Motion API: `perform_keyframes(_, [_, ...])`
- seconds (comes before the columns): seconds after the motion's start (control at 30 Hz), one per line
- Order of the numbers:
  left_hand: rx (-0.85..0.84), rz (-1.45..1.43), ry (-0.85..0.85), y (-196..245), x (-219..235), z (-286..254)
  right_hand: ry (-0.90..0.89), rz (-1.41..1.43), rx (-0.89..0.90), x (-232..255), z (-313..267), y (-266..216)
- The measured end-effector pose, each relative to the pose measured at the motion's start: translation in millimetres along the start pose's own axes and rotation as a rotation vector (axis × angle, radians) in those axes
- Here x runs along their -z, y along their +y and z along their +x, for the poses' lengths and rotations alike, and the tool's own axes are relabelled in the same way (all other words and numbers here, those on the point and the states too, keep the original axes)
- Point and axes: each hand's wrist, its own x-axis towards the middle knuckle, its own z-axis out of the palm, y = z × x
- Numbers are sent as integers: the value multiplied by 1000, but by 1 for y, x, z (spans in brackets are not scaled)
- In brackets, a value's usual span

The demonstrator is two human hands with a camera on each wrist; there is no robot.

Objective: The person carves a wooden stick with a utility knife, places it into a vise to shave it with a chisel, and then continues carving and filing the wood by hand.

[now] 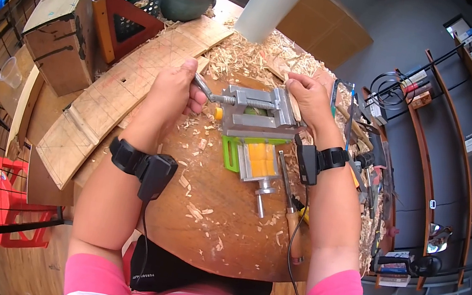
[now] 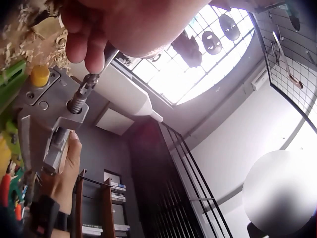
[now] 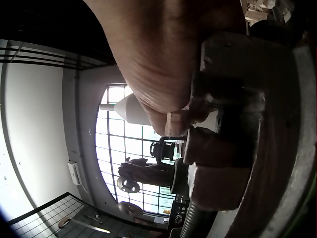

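Observation:
A grey metal vise [image 1: 254, 127] stands on the wooden workbench [image 1: 176, 224], with its screw [image 1: 241, 102] pointing left. My left hand [image 1: 174, 89] grips the metal handle [image 1: 201, 85] at the end of that screw; the left wrist view shows fingers curled round the handle [image 2: 110, 53]. At the vise's right end my right hand [image 1: 312, 101] pinches a small strip of wood [image 1: 294, 105] between thumb and fingers. The right wrist view has the wood's pale end [image 3: 174, 124] beside the vise's metal blocks [image 3: 218, 186]. Part of the strip is hidden by the hand.
A long marked plank [image 1: 128, 95] lies to the left, and wood shavings [image 1: 237, 56] heap at the back. Below the vise are a green base [image 1: 231, 153], a crank [image 1: 261, 200] and a wooden-handled chisel [image 1: 291, 226]. A dark pot [image 1: 187, 3] and wooden box [image 1: 61, 30] stand behind.

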Motion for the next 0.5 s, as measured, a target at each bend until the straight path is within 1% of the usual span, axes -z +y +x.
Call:
perform_keyframes(0.03, [-3,2,1,-3,0,2,0,2,3,0,1,1])
perform_keyframes(0.1, [-156,45,-88,-8,-3,3,0,29,-18,0,1,2])
perform_keyframes(0.13, [-157,48,-91,-7,-6,1,3,31,-18,0,1,2])
perform_keyframes(0.2, [-440,195,17,-5,-13,-4,1,26,1,-1,0,3])
perform_keyframes(0.23, [-436,196,15,-7,-13,-3,1,27,-3,-1,-1,3])
perform_keyframes(0.3, [-238,70,45,-13,-11,3,4,34,-8,-2,-2,1])
perform_keyframes(0.33, [-239,69,47,-14,-9,4,2,34,-6,-2,-1,2])
perform_keyframes(0.4, [-92,409,-80,-14,-5,6,-10,22,-10,-1,1,4])
perform_keyframes(0.43, [-94,410,-80,-13,-2,6,-9,23,-8,-1,2,5])
perform_keyframes(0.5, [29,379,-326,-15,4,4,-26,46,-32,0,3,8])
